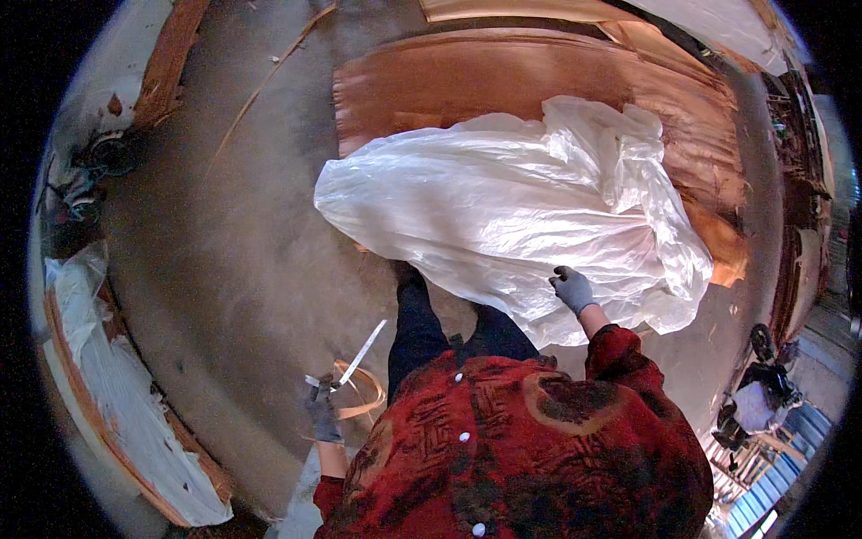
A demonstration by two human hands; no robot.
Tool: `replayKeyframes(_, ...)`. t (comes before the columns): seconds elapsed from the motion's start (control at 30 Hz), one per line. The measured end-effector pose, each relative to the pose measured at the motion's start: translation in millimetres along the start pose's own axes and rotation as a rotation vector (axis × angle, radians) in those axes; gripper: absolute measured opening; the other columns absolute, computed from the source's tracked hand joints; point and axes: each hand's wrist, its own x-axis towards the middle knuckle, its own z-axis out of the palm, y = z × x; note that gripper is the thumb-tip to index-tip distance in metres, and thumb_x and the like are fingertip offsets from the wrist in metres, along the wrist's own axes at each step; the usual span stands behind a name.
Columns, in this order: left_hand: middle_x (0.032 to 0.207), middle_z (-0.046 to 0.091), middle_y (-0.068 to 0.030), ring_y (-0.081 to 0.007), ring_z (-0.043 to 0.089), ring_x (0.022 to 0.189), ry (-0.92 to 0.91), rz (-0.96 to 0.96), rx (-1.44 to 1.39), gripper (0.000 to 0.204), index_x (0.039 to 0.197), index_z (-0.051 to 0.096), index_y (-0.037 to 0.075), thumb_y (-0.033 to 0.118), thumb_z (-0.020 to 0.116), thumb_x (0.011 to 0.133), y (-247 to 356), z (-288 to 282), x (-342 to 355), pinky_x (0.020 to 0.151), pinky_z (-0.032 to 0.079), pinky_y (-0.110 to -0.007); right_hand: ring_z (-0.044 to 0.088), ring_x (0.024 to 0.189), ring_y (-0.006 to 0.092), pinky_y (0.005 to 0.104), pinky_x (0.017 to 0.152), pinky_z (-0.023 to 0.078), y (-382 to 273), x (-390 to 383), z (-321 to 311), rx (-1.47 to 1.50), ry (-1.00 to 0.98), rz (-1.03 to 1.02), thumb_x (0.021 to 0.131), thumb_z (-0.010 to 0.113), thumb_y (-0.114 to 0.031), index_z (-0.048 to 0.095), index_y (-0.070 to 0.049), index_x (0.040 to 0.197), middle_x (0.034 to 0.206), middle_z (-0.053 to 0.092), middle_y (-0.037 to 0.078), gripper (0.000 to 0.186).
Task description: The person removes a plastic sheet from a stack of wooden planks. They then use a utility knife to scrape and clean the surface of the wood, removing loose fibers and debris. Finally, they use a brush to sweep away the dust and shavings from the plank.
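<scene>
A large sheet of clear white plastic (503,207) lies crumpled over a stack of reddish-brown veneer sheets (503,76) on the floor. My right hand (572,289), in a grey glove, grips the near edge of the plastic. My left hand (321,411), also gloved, hangs low at my side and holds a thin white strip (363,352) together with a curled strip of veneer (364,395). My red patterned shirt and dark trousers fill the lower middle of the view.
A grey concrete floor (233,251) spreads to the left. Another veneer stack wrapped in white plastic (126,413) lies at the lower left. Thin veneer slivers (260,85) lie on the floor. Parked motorbikes (763,386) stand at the lower right.
</scene>
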Motion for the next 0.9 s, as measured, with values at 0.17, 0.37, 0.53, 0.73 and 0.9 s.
replayKeyframes(0.17, 0.092, 0.064, -0.0053, -0.0121, 0.057, 0.08, -0.088, -0.057, -0.129, 0.017, 0.096, 0.065, -0.001, 0.009, 0.063, 0.082, -37, -44, 76, 0.072, 0.044, -0.028, 0.061, 0.094, 0.0316, 0.0395, 0.081, 0.048, -85, 39, -20, 0.047, -0.007, -0.002, 0.081, 0.06, -0.03, 0.06, -0.007, 0.107, 0.101, 0.064, 0.017, 0.035)
replayKeyframes(0.37, 0.079, 0.06, 0.001, -0.0112, 0.052, 0.071, 0.024, 0.07, 0.221, 0.018, 0.088, 0.065, 0.0, 0.017, 0.065, 0.082, -7, -12, 39, 0.064, 0.042, -0.029, 0.059, 0.093, 0.0346, 0.0428, 0.081, 0.047, -176, 210, -12, -0.113, 0.223, -0.255, 0.085, 0.053, -0.031, 0.059, -0.011, 0.107, 0.102, 0.062, 0.015, 0.03)
replayKeyframes(0.53, 0.063, 0.055, -0.0009, -0.0103, 0.042, 0.06, 0.068, -0.237, 0.259, 0.025, 0.081, 0.065, -0.002, 0.022, 0.062, 0.084, -23, -1, 27, 0.055, 0.035, -0.031, 0.056, 0.103, 0.0335, 0.0438, 0.086, 0.045, -236, 369, 26, -0.278, 0.2, -0.323, 0.086, 0.05, -0.029, 0.053, -0.014, 0.118, 0.117, 0.056, 0.015, 0.035)
replayKeyframes(0.73, 0.085, 0.068, -0.0104, -0.0167, 0.058, 0.082, 0.007, -0.243, 0.692, 0.03, 0.097, 0.069, 0.004, 0.029, 0.056, 0.088, -67, 18, 55, 0.079, 0.044, -0.031, 0.046, 0.118, 0.0364, 0.0456, 0.094, 0.041, -185, 475, 124, -0.468, 0.279, -0.262, 0.079, 0.062, -0.03, 0.027, -0.014, 0.139, 0.133, 0.041, 0.023, 0.071)
replayKeyframes(0.9, 0.085, 0.067, -0.006, -0.0129, 0.055, 0.08, 0.06, -0.344, 0.46, 0.027, 0.095, 0.069, 0.002, 0.025, 0.056, 0.088, -58, 67, 69, 0.077, 0.043, -0.03, 0.044, 0.119, 0.0319, 0.0429, 0.096, 0.04, -131, 495, 183, -0.489, -0.065, -0.062, 0.081, 0.056, -0.035, 0.035, -0.011, 0.134, 0.13, 0.044, 0.02, 0.062)
